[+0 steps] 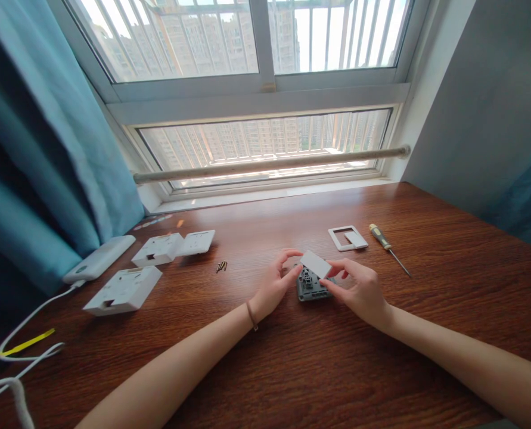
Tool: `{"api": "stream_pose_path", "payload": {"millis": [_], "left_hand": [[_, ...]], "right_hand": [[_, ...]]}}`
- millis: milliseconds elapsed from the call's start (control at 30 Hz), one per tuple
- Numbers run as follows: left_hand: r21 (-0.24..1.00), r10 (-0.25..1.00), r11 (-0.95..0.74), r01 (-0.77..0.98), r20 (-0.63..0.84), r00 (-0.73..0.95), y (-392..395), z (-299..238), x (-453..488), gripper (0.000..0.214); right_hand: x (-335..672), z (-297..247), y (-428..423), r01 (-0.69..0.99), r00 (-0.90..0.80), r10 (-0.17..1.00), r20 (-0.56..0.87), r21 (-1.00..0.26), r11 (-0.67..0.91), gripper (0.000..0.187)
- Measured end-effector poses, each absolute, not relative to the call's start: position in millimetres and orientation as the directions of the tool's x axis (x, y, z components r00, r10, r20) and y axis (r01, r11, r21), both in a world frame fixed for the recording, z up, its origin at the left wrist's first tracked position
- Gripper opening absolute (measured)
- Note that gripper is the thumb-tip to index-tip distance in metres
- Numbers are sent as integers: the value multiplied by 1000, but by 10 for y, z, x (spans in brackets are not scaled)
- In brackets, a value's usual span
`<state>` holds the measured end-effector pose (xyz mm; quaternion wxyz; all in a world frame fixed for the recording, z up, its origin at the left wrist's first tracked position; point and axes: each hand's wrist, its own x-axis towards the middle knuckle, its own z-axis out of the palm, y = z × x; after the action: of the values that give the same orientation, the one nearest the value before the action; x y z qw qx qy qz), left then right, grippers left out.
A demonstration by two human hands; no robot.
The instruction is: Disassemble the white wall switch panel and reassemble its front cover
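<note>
A small white switch rocker (316,264) is held tilted over a grey switch base (310,291) on the wooden table. My right hand (359,287) pinches its right end between thumb and fingers. From the other side, my left hand (278,285) curls its thumb and index finger at the rocker's left corner, close to the base's far left edge. Black parts show on the base's upper face beneath the rocker. Part of the base is hidden by the rocker and my right fingers.
Right of my hands lie a white switch frame (335,239) with a small white piece and a screwdriver (388,247). Several screws (221,266), white mounting boxes (124,290), a white socket panel (198,242) and a power bank (99,259) with a cable are on the left.
</note>
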<state>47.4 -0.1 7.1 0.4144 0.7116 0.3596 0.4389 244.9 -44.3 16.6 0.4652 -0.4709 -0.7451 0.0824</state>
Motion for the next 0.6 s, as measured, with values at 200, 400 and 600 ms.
{"api": "stream_pose_path", "payload": {"millis": [200, 400, 600], "left_hand": [[849, 814, -493, 191, 372, 447, -63, 99, 487, 41], [902, 835, -420, 96, 343, 431, -102, 63, 519, 59], [899, 837, -425, 105, 346, 425, -112, 73, 527, 61]], "right_hand": [[2480, 124, -432, 734, -99, 771, 630, -476, 483, 19], [2460, 56, -421, 592, -162, 776, 609, -569, 571, 26], [2437, 57, -450, 367, -253, 817, 518, -730, 577, 28]]}}
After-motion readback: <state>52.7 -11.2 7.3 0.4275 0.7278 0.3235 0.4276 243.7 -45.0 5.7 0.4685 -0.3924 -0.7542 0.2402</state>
